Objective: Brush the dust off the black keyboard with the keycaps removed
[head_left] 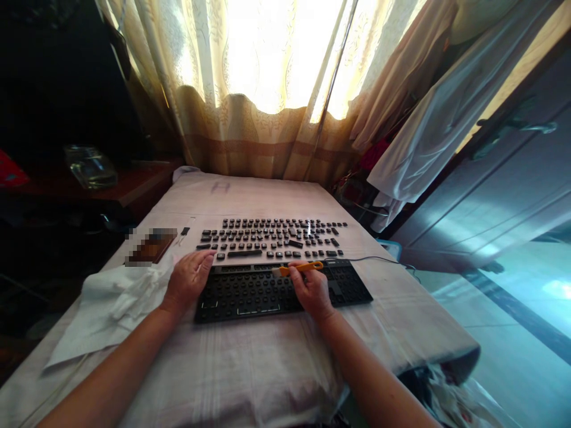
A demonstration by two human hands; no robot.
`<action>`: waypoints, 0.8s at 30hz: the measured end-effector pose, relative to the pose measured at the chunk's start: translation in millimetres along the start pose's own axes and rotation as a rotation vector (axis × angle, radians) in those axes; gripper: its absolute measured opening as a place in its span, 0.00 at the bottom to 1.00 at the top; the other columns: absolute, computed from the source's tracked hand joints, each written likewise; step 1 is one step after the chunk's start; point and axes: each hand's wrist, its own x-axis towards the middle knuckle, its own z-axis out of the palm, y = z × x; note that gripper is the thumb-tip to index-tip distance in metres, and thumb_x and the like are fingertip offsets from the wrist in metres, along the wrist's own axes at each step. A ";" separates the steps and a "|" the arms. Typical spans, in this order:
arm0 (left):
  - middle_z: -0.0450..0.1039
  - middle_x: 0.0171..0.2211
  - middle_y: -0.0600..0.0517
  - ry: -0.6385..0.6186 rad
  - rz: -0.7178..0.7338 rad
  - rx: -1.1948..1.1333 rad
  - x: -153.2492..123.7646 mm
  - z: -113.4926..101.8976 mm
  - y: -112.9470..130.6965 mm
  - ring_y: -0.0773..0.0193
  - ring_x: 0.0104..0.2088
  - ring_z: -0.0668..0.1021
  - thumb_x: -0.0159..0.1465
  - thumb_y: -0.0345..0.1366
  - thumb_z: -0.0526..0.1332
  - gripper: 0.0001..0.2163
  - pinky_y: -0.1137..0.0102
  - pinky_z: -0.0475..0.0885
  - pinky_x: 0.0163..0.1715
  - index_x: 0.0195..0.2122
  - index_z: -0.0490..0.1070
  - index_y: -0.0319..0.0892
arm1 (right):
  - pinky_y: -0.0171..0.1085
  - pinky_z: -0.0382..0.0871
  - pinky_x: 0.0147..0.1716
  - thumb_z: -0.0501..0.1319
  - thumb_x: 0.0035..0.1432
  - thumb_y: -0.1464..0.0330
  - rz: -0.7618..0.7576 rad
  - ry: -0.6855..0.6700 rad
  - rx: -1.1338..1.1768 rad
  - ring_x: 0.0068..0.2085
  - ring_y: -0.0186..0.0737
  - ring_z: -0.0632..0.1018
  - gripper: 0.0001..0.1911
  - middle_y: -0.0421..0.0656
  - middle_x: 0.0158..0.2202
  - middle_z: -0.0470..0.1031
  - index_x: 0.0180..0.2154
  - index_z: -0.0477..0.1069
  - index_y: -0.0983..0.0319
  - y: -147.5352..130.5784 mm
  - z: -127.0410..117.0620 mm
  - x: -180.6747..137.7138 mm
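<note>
A black keyboard (263,291) lies flat on pale cloth (263,368). Over it, the right hand (313,290), forearm slanting in from lower right, clamps thumb and fingers on an orange brush (308,267), bristles leftward. At the keyboard's upper left corner, the left hand (188,279) curves, fingers together; whether they grip, I cannot tell. Loose keys (295,244) lie beyond.

Room over tablecloth (285,356) before keyboard (254,291), keycap rows (263,245) blocking beyond; cable (372,258) crossing right
</note>
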 end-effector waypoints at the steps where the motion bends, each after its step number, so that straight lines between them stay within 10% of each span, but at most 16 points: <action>1: 0.82 0.46 0.45 0.039 0.051 0.045 2.5 -3.4 -4.3 0.52 0.50 0.80 0.71 0.51 0.47 0.23 0.57 0.72 0.57 0.46 0.78 0.43 | 0.36 0.79 0.35 0.57 0.66 0.66 0.001 0.007 -0.006 0.31 0.43 0.85 0.12 0.46 0.33 0.85 0.37 0.79 0.60 -1.4 2.0 -0.3; 12: 0.79 0.53 0.43 0.232 0.124 0.416 -9.7 -5.0 -33.0 0.46 0.60 0.74 0.71 0.39 0.53 0.15 0.44 0.53 0.66 0.52 0.76 0.45 | 0.34 0.78 0.33 0.56 0.67 0.67 -0.053 0.018 -0.111 0.28 0.41 0.85 0.13 0.44 0.30 0.85 0.36 0.78 0.60 -2.8 4.2 -9.7; 24: 0.74 0.60 0.40 0.104 0.077 0.482 -23.7 6.3 -24.0 0.45 0.65 0.69 0.70 0.36 0.53 0.18 0.44 0.53 0.67 0.58 0.72 0.42 | 0.34 0.76 0.30 0.58 0.66 0.66 -0.010 -0.033 -0.038 0.26 0.41 0.84 0.12 0.44 0.27 0.84 0.34 0.78 0.60 -1.6 5.7 -11.5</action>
